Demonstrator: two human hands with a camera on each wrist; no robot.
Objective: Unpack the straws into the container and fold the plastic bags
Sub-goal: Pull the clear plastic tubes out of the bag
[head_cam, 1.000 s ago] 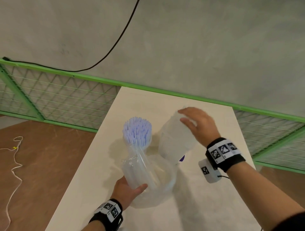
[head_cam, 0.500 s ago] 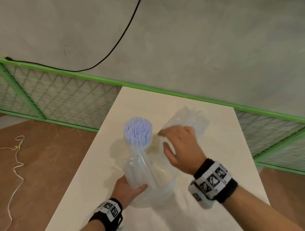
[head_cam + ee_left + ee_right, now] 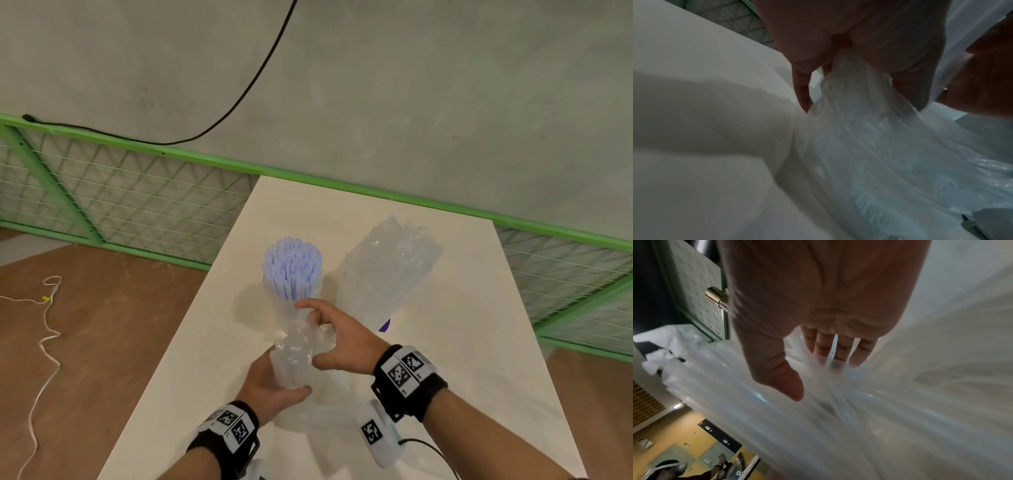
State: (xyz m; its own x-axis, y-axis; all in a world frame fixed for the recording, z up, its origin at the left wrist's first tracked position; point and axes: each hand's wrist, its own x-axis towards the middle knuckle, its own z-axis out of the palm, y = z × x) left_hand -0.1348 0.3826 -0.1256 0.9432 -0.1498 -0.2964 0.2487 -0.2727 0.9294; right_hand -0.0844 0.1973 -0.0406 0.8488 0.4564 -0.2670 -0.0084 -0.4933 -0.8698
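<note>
- At the far left of the head view we see a thin white cord (image 3: 44,329) snaking over the brown floor.
- Our left hand (image 3: 270,383), low in the centre, is curled around the crinkled clear plastic bag (image 3: 298,353), clamped on its lower end.
- The straws (image 3: 292,270), a round bundle of pale lilac tubes, stand nearly upright at frame centre; their long axis runs up the frame, cut ends pointing at the camera.
- Our right hand (image 3: 339,339) has its fingers spread against the bag's neck, not closed.
- Right of centre a second glossy clear bag (image 3: 387,270) lies on the smooth cream bench (image 3: 462,342).
- Both wristbands carry black-and-white square markers; no writing is legible.
</note>
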